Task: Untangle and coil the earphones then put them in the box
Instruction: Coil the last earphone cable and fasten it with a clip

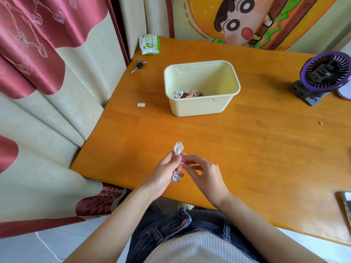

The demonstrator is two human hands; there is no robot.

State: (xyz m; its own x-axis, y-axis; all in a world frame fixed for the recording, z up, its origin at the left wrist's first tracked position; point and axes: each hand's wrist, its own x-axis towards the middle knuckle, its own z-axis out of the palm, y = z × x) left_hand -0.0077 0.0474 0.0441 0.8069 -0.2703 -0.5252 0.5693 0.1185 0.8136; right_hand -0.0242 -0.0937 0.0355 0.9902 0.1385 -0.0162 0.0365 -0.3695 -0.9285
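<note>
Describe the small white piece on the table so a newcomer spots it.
On the orange wooden table, find the pale yellow rectangular plastic box. Left of its near corner lies the small white oblong piece, touching nothing. The black-headed metal keys farther back are darker and larger.

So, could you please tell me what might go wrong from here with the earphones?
1. The earphones are bundled, but only the left hand and right hand pinch them at the middle; if either grip eases, the loose loop on top may spring open.
2. The box already holds other cords in one corner; dropped onto them, this bundle could snag and tangle.
</note>
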